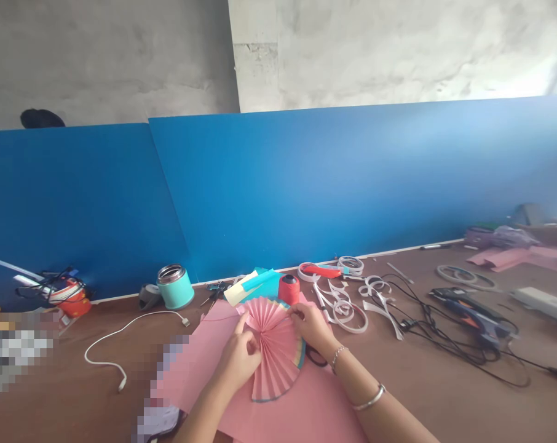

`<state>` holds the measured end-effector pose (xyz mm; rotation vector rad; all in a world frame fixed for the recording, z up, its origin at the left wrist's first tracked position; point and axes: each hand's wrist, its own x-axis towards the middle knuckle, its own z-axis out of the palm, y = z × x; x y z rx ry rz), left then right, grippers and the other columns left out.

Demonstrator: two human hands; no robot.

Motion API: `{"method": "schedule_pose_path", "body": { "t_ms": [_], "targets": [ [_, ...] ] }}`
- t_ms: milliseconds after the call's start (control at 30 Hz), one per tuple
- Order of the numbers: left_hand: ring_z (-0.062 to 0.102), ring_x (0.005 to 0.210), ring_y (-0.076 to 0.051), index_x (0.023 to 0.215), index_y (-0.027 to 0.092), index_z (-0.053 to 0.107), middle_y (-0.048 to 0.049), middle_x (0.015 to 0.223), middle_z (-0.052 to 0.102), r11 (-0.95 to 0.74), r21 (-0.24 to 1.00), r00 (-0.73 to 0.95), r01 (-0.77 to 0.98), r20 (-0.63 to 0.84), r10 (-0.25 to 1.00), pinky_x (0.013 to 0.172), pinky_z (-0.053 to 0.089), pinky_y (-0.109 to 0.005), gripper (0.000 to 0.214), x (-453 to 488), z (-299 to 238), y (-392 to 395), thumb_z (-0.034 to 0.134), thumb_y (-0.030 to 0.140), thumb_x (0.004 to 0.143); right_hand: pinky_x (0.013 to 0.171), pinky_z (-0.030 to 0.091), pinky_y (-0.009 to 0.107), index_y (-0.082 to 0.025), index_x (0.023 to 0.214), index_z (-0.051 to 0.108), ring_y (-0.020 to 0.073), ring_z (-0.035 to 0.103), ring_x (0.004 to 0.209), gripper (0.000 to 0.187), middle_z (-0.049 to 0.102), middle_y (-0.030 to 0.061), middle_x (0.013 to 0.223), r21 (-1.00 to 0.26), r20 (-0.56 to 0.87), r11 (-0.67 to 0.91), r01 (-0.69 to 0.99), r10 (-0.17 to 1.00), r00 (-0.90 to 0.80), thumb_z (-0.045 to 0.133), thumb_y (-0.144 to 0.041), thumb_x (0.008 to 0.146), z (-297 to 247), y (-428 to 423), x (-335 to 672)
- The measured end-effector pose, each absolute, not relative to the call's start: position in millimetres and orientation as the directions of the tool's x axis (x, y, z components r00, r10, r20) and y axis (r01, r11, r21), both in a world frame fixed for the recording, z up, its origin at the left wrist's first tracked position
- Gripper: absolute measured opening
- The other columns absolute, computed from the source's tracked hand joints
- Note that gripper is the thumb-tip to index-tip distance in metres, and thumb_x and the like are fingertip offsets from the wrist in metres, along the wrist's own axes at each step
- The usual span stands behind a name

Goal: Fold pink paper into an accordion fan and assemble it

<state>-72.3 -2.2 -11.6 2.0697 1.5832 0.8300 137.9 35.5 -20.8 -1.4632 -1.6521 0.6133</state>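
A round pleated pink paper fan (278, 369) with a blue and cream edge lies spread on pink paper sheets (324, 403). My left hand (239, 357) is at the fan's left side, index finger stretched to its upper left edge, the other fingers curled in. A thin red thread (214, 320) runs leftward from near that fingertip. Over the fan's upper right part, my right hand (313, 329) pinches what looks like the same thread; its fingertips partly hide it. Just behind the fan stands a red thread spool (289, 289).
Cream and teal paper strips (253, 286) lie behind the fan. To the right are white tape loops (350, 317), red-handled scissors (322, 271) and a glue gun (472, 317) with black cords. A turquoise flask (176, 287) and white cable (107, 335) are left. A blue partition (306, 184) borders the table.
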Motion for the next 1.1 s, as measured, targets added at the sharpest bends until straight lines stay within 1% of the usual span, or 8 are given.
{"method": "schedule_pose_path", "body": {
  "t_ms": [133, 300, 367, 467, 633, 800, 933, 1100],
  "targets": [
    [0.057, 0.115, -0.026, 0.058, 0.021, 0.049, -0.0114, 0.133, 0.053, -0.265, 0.606, 0.161, 0.75, 0.221, 0.962, 0.087, 0.048, -0.036, 0.02, -78.6, -10.7, 2.0, 0.05, 0.003, 0.066, 0.063, 0.044, 0.025, -0.018, 0.077, 0.069, 0.0183, 0.062, 0.07, 0.024, 0.069, 0.0042, 0.075, -0.802, 0.25, 0.195, 0.564, 0.968, 0.022, 0.045, -0.015, 0.072, -18.3, 35.0, 138.8],
    [0.062, 0.103, -0.023, 0.057, 0.02, 0.047, -0.0095, 0.109, 0.066, -0.303, 0.523, 0.187, 0.796, 0.264, 0.946, 0.082, 0.047, -0.031, 0.024, -83.1, -10.5, 4.5, 0.046, -0.002, 0.064, 0.055, 0.04, 0.024, -0.017, 0.077, 0.067, 0.0156, 0.057, 0.058, 0.025, 0.066, 0.002, 0.065, -0.811, 0.209, 0.183, 0.556, 0.978, -0.018, 0.043, -0.016, 0.074, -21.1, 36.0, 138.0],
    [0.064, 0.09, -0.021, 0.058, 0.021, 0.046, -0.0066, 0.092, 0.066, -0.321, 0.48, 0.198, 0.816, 0.29, 0.936, 0.073, 0.046, -0.029, 0.023, -83.7, -11.4, 5.2, 0.044, -0.002, 0.065, 0.055, 0.04, 0.024, -0.017, 0.078, 0.067, 0.0152, 0.056, 0.057, 0.025, 0.066, 0.0019, 0.066, -0.81, 0.204, 0.181, 0.558, 0.979, -0.022, 0.043, -0.016, 0.075, -21.6, 36.2, 137.9],
    [0.06, 0.073, -0.018, 0.058, 0.021, 0.043, -0.0019, 0.074, 0.058, -0.335, 0.419, 0.207, 0.844, 0.322, 0.924, 0.063, 0.041, -0.026, 0.023, -84.7, -14.3, 7.7, 0.042, 0.0, 0.066, 0.057, 0.04, 0.025, -0.017, 0.078, 0.067, 0.0154, 0.057, 0.06, 0.022, 0.067, 0.0028, 0.071, -0.802, 0.203, 0.182, 0.569, 0.979, -0.026, 0.045, -0.017, 0.074, -17.4, 33.6, 138.0],
    [0.055, 0.071, -0.017, 0.057, 0.022, 0.036, -0.0008, 0.071, 0.052, -0.339, 0.406, 0.202, 0.849, 0.342, 0.918, 0.063, 0.037, -0.025, 0.024, -87.4, -20.0, 11.6, 0.042, 0.001, 0.067, 0.065, 0.041, 0.026, -0.019, 0.082, 0.064, 0.0168, 0.058, 0.071, 0.015, 0.068, 0.0031, 0.086, -0.692, 0.216, 0.25, 0.678, 0.967, -0.136, 0.056, -0.025, 0.072, 0.1, 21.7, 138.0],
    [0.053, 0.073, -0.017, 0.057, 0.022, 0.033, -0.0012, 0.072, 0.052, -0.327, 0.437, 0.194, 0.838, 0.322, 0.927, 0.064, 0.037, -0.025, 0.027, -88.9, -19.2, 11.1, 0.042, -0.003, 0.064, 0.077, 0.04, 0.03, -0.02, 0.096, 0.06, 0.0223, 0.053, 0.093, 0.036, 0.061, 0.0056, 0.101, -0.603, 0.132, 0.313, 0.734, 0.946, -0.295, 0.068, -0.033, 0.063, 4.9, 13.3, 139.0],
    [0.052, 0.074, -0.016, 0.056, 0.021, 0.032, -0.0014, 0.073, 0.052, -0.326, 0.443, 0.197, 0.835, 0.313, 0.929, 0.066, 0.037, -0.025, 0.028, -89.1, -18.8, 11.4, 0.042, -0.004, 0.063, 0.078, 0.038, 0.033, -0.019, 0.098, 0.056, 0.0246, 0.048, 0.094, 0.047, 0.054, 0.0078, 0.104, -0.49, 0.061, 0.299, 0.819, 0.949, -0.31, 0.072, -0.032, 0.056, 1.6, 8.2, 135.4],
    [0.052, 0.075, -0.017, 0.056, 0.021, 0.033, -0.0013, 0.073, 0.052, -0.321, 0.442, 0.194, 0.838, 0.31, 0.931, 0.066, 0.038, -0.026, 0.028, -90.7, -22.1, 13.1, 0.043, -0.004, 0.063, 0.079, 0.036, 0.033, -0.018, 0.093, 0.056, 0.0237, 0.046, 0.091, 0.039, 0.051, 0.0072, 0.098, -0.409, 0.106, 0.329, 0.851, 0.944, -0.314, 0.07, -0.029, 0.058, -0.8, 4.4, 130.0]
  ]
}}
